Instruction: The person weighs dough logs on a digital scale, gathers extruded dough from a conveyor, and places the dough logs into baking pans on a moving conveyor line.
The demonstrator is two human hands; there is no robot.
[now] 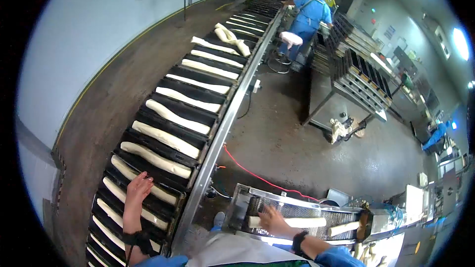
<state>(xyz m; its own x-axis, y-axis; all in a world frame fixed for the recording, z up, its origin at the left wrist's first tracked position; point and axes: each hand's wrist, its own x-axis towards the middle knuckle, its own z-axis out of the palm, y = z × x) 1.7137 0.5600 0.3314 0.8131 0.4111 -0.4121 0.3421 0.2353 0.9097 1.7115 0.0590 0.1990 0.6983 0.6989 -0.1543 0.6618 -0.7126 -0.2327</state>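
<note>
Presently, the left hand (140, 186) was loosely open, fingers extended, above a dough strip (164, 196) lying lengthwise in one of the black trays (170, 127); whether the fingertips touched the dough could not be told. The right hand (272, 221) lay over a dough length (307, 222) on the mesh conveyor (297, 211), fingers bent and somewhat blurred; they appeared to touch the dough, but a closed grip could not be confirmed. A second dough piece (344, 229) lay beyond it on the same mesh, near the far end. The trays ran away in a long row, most nearby ones holding a single pale strip, with a metal rail (237, 104) along their right side. Farther up, a tangled dough bundle (232, 39) lay across several trays. A person in blue (310, 15) stood beside the row, near a stack of trays (363, 79). A red hose (262, 177) curved across the floor.
</note>
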